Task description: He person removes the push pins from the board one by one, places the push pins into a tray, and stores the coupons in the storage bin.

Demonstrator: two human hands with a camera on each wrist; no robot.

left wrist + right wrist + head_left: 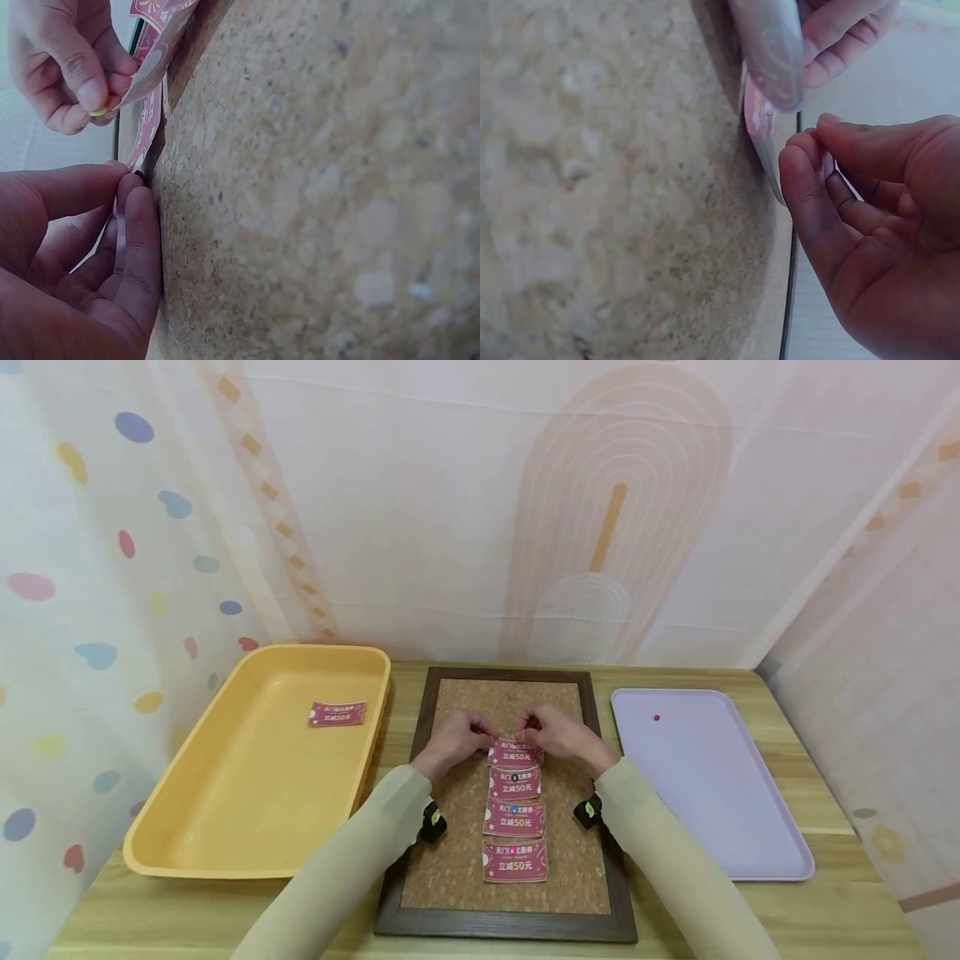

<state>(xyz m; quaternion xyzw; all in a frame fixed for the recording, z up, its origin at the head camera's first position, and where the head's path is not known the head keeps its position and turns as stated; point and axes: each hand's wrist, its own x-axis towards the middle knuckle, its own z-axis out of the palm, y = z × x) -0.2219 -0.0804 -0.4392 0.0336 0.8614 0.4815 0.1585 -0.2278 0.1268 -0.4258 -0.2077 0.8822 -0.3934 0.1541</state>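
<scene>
Several red coupons form a column on a framed cork board [446, 893]. My left hand [459, 739] pinches the left edge of the topmost coupon [515, 755], whose other part curls off the cork in the left wrist view. At that coupon's upper right is my right hand [557, 732]. Between its thumb and finger, a small yellow push pin [97, 112] shows in the left wrist view; its point is hidden. Below, one coupon [514, 787] bears a dark pin, another [514, 821] a blue pin, and the lowest [515, 864] a pink pin.
To the left stands a deep yellow tray [255, 777] with a single coupon [337, 714] in it. A shallow lilac tray [712, 785] lies at the right, holding a small red pin [656, 717]. Everything rests on a wood-grain table [847, 893] before a patterned curtain.
</scene>
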